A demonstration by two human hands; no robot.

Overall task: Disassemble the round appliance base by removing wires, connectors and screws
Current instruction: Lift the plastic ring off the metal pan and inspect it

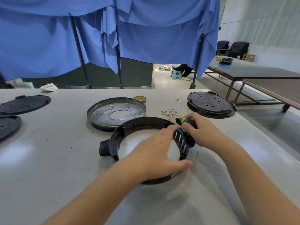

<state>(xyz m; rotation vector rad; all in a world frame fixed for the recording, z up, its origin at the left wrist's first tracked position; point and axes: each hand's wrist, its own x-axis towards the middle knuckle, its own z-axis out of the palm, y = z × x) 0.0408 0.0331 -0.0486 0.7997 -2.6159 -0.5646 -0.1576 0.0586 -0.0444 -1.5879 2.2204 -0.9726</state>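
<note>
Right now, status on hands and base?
Left hand steadying black ring base. Right hand gripping screwdriver at its vented side. Nothing in the way.

Both hands point(155, 153) on black ring base point(120, 132)

Black ring base point(139, 125), blue curtain point(146, 39)

A roll of tape point(140, 99) sits on the grey surface point(56, 151) toward 12 o'clock. A crumpled white cloth point(49, 87) lies at 10 o'clock near the far edge. Blue drapes point(146, 38) hang beyond; black chairs point(233, 48) stand at 2 o'clock.
</note>
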